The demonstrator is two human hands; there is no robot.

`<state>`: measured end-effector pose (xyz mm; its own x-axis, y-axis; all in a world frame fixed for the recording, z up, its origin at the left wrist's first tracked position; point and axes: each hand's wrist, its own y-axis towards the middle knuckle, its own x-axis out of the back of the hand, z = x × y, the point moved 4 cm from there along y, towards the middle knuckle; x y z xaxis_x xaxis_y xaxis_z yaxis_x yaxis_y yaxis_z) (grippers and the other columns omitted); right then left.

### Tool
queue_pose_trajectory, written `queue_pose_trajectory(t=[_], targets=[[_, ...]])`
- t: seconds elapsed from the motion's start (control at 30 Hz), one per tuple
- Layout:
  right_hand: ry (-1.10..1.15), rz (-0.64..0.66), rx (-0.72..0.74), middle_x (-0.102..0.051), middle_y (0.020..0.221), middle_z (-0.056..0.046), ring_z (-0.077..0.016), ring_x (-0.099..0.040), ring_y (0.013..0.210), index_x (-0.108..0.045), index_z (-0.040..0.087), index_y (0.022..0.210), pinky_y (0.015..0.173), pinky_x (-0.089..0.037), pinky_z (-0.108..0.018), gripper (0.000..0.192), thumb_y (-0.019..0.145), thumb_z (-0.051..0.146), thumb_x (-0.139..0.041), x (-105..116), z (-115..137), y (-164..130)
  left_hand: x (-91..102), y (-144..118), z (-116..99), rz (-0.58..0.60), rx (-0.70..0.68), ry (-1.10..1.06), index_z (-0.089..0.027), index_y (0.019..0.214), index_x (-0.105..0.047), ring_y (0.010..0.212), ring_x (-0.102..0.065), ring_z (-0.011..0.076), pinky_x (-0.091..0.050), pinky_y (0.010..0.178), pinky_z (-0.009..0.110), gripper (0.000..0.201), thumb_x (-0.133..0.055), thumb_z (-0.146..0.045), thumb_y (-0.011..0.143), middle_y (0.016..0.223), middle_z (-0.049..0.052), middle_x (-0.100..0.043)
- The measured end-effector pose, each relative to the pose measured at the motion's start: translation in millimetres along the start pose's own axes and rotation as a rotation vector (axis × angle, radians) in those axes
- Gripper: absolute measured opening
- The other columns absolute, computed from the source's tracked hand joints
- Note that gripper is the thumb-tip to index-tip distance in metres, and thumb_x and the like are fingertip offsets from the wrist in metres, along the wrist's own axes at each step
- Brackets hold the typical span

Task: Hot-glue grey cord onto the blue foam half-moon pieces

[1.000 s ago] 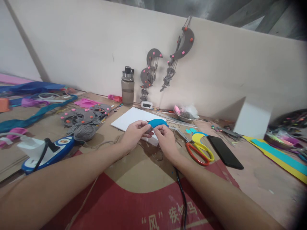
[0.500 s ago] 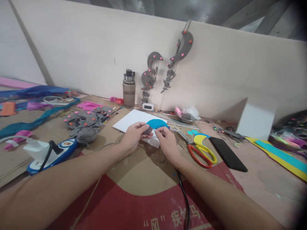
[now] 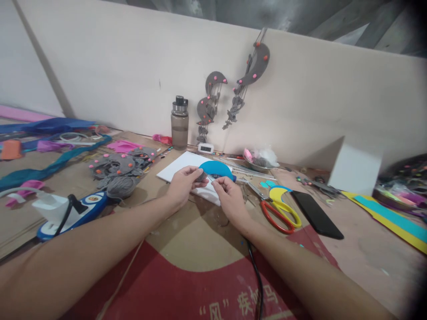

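My left hand (image 3: 187,183) pinches a small dark grey felt-like piece (image 3: 202,176) between thumb and fingers. My right hand (image 3: 228,195) is closed in a pinch just to its right; a thin pale line shows between the two hands, too fine to name. Right behind the fingers is a blue crescent-shaped piece (image 3: 216,168), its lower part partly covered; whether the left hand holds it too I cannot tell. Beneath the hands lies a white board (image 3: 176,168). Scissors (image 3: 278,215) with a red and a yellow handle rest to the right of my right hand.
A black phone (image 3: 316,214) lies beyond the scissors. At left are grey yarn (image 3: 122,187), grey pieces with coloured dots (image 3: 116,165) and a power strip (image 3: 88,215). A bottle (image 3: 179,126) and small clock (image 3: 206,148) stand by the wall, where grey crescent strings (image 3: 256,66) hang.
My left hand has shifted slightly left and the gap between the hands has widened a little. The blue crescent has moved slightly up and left, with more of it showing.
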<state>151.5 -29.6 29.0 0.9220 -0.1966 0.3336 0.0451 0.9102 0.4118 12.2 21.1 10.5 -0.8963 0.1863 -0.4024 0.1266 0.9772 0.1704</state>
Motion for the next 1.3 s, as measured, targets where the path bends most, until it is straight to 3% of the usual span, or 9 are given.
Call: queue_pose_trajectory(t=[0.13,0.33,0.7,0.97,1.3], targets=[[-0.060,0.057,0.082,-0.059,0.073,0.001,-0.0132,-0.049,0.064,-0.058,0.020,0.080,0.061,-0.037,-0.025,0.023,0.084,0.040,-0.046,-4,9,-8,3.5,4,0,-0.002,0.000,-0.007,-0.012,0.077,-0.059,0.063,-0.063,0.0128,-0.052,0.065,0.028,0.027,-0.069,-0.035,0.069,0.073,0.005,-0.066],[-0.274,0.222,0.294,-0.056,0.064,0.002,-0.0125,-0.045,0.057,-0.060,0.023,0.089,0.058,-0.033,-0.024,0.018,0.087,0.031,-0.043,-13,24,-22,1.6,1,2,0.019,0.042,-0.034,-0.012,0.078,-0.058,0.067,-0.064,0.0152,-0.051,0.061,0.027,0.027,-0.070,-0.035,0.069,0.073,0.005,-0.065],[-0.535,0.514,0.431,-0.063,0.078,-0.001,-0.0141,-0.050,0.066,-0.060,0.023,0.082,0.059,-0.029,-0.025,0.016,0.088,0.028,-0.045,-30,16,-29,-3.2,-2,8,0.037,0.095,0.021,-0.013,0.078,-0.057,0.061,-0.065,0.0142,-0.051,0.059,0.026,0.027,-0.070,-0.034,0.069,0.070,0.004,-0.065],[-0.640,0.589,0.404,-0.063,0.083,-0.002,-0.0129,-0.051,0.073,-0.058,0.020,0.087,0.063,-0.031,-0.024,0.018,0.091,0.028,-0.042,-33,12,-27,-2.2,1,10,0.043,0.095,0.031,-0.012,0.079,-0.056,0.062,-0.065,0.0148,-0.052,0.057,0.024,0.027,-0.071,-0.033,0.069,0.070,0.004,-0.064],[-0.653,0.579,0.440,-0.064,0.085,-0.002,-0.0126,-0.051,0.071,-0.057,0.020,0.087,0.060,-0.028,-0.025,0.018,0.091,0.030,-0.043,-32,10,-27,-2.4,0,9,0.033,0.111,0.076,-0.012,0.079,-0.057,0.063,-0.066,0.0149,-0.052,0.058,0.024,0.025,-0.069,-0.033,0.071,0.073,0.005,-0.066]])
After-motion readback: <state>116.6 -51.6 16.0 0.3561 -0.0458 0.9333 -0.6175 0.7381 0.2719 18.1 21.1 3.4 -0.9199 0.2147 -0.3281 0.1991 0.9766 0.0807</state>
